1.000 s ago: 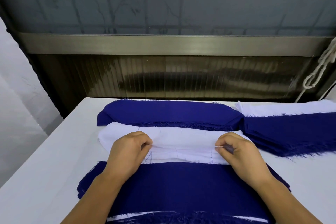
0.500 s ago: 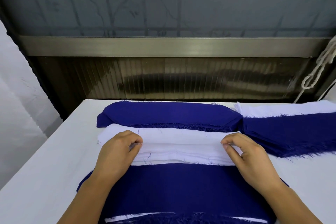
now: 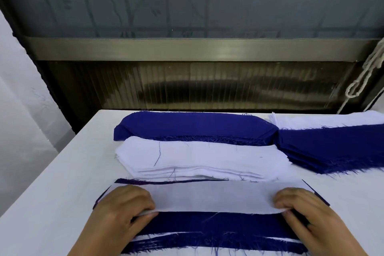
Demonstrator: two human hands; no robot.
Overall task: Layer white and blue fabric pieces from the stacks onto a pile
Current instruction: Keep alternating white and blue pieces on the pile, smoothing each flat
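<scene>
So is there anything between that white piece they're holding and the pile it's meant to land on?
Nothing visible. The left hand and right hand pinch the ends of the white piece, stretched directly over the near pile, whose blue top layer shows bare below it.

Matt, frayed cloth pieces (image 3: 212, 197)

A white tabletop (image 3: 52, 183) runs back to a dark ribbed panel (image 3: 207, 87). Above the panel sits a dull metal rail (image 3: 187, 49), and over that a grey-blue pane (image 3: 187, 0) (faint branching lines show across it). A pale cord (image 3: 362, 81) hangs knotted at right; a white wall (image 3: 18, 110) stands at left.
</scene>
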